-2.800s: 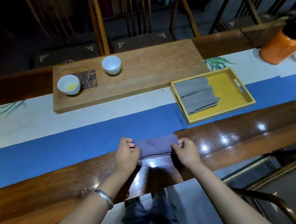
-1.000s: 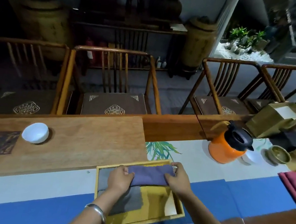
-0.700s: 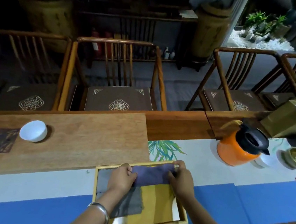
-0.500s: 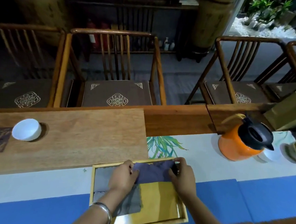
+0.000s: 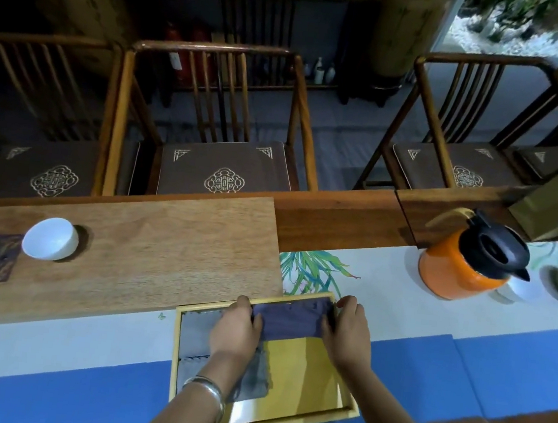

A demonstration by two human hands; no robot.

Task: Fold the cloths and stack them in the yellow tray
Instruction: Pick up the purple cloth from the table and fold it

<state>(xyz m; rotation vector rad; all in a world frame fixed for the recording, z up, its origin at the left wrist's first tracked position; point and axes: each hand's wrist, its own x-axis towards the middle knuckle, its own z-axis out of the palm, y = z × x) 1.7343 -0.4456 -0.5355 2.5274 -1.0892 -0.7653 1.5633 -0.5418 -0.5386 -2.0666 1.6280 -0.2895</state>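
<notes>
Wooden counter with a blue runner, yellow tray (image 5: 286, 420) at the near edge. Left hand (image 5: 237, 330) and right hand (image 5: 347, 328) each pinch an end of the folded purple cloth (image 5: 290, 317) at the tray's far right corner, beside the grey cloths (image 5: 198, 330) on its left side.

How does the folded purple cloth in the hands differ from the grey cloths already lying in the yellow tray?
The folded purple cloth is darker and lies across the yellow tray's far end, gripped by the left hand and right hand. The grey cloths are paler and lie flat at the tray's left side, partly under the left hand. All are folded rectangles.
</notes>
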